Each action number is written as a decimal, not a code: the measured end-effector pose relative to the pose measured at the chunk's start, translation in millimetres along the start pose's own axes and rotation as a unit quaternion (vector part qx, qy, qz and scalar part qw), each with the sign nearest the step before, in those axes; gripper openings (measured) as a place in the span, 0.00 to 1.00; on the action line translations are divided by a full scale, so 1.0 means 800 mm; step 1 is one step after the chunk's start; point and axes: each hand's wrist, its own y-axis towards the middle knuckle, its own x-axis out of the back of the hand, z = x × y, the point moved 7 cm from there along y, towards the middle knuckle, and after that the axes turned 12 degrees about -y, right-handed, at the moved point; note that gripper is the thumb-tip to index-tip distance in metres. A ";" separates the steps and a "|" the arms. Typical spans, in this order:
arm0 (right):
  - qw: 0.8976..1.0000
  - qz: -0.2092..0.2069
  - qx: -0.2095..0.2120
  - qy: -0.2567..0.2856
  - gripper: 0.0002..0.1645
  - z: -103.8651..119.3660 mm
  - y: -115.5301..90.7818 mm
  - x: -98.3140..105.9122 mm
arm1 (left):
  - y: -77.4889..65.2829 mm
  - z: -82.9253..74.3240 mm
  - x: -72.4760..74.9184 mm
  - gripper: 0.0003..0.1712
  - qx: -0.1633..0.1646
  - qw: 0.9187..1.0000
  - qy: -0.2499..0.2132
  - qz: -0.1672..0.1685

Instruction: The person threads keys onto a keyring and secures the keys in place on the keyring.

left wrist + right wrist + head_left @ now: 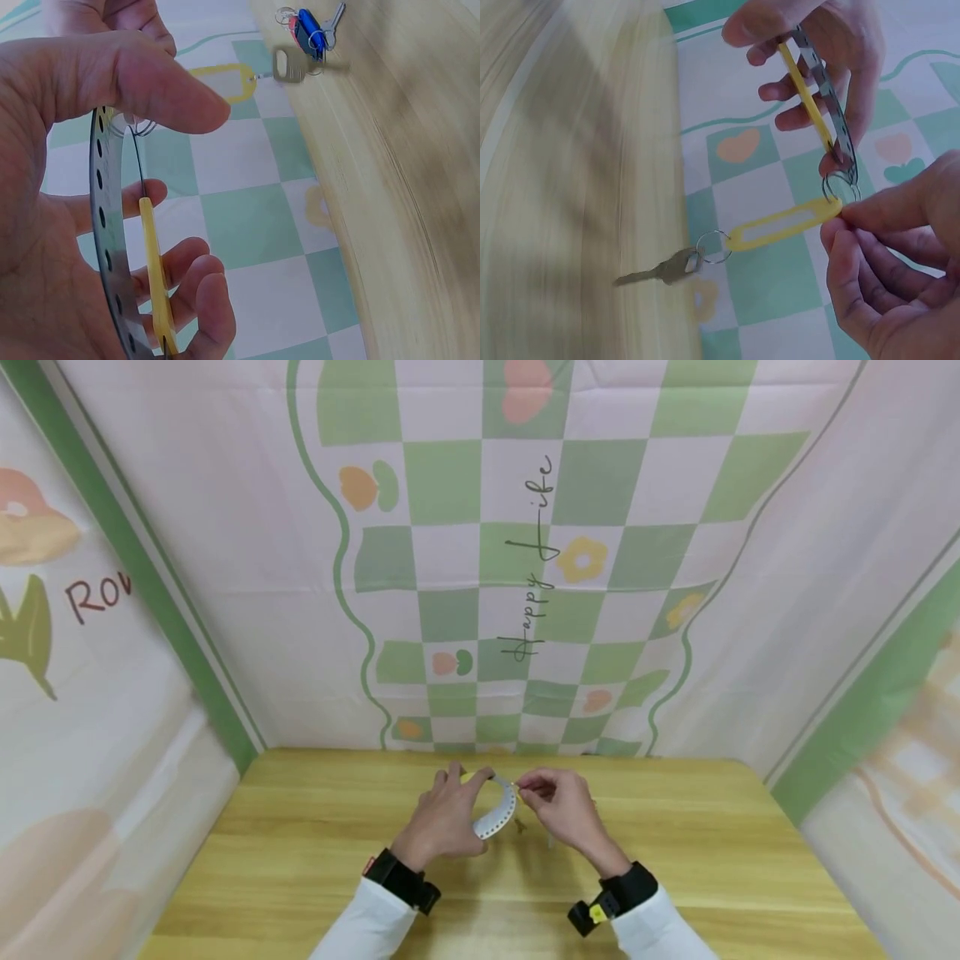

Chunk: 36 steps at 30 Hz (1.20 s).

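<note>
My left hand (446, 814) grips a curved metal strip (105, 210) with a row of holes along it. A slim yellow piece (154, 262), seen edge-on, lies along the strip between the thumb and fingers. Small wire rings (841, 185) hang at the strip's end. My right hand (562, 806) pinches one end of a yellow key tag (780, 225) with thumb and fingertips, right at those rings. From the tag's other end a key (667, 268) dangles on a thin split ring (714, 247), blurred.
A bunch of keys with a blue tag (309, 28) shows in the left wrist view, over the wooden table (300, 852). Behind the far edge hangs a green and white checked cloth (517, 568). Cloth panels (75, 735) stand on both sides.
</note>
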 end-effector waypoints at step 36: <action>0.997 -0.036 0.055 0.036 0.07 -0.001 -0.007 -0.006 | 0.000 0.003 0.003 0.54 0.012 0.999 -0.034 0.001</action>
